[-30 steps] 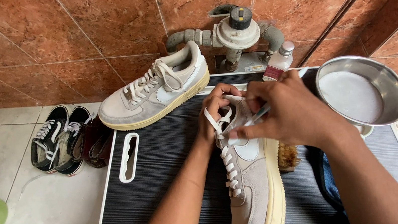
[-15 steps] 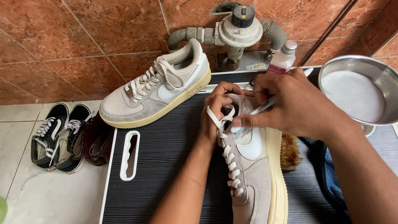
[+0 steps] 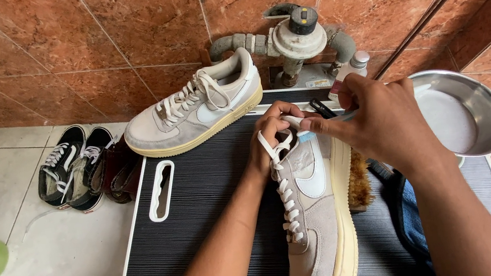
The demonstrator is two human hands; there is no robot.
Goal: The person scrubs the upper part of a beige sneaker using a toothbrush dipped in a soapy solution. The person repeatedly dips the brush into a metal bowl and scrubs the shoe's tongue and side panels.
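A wall of reddish-brown marbled tiles [image 3: 121, 41] rises behind a grey metal water valve [image 3: 298, 35] with its pipes. Left of the valve and lower, the floor of pale marbled tiles [image 3: 10, 204] spreads out. Right of the valve, a dark metal strip [image 3: 436, 14] slants across the wall. Daylight is soft and even.

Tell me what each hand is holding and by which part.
The left hand grips the grey sneaker at its tongue and collar. The right hand pinches a slim toothbrush-like tool near its head, over the shoe's opening.
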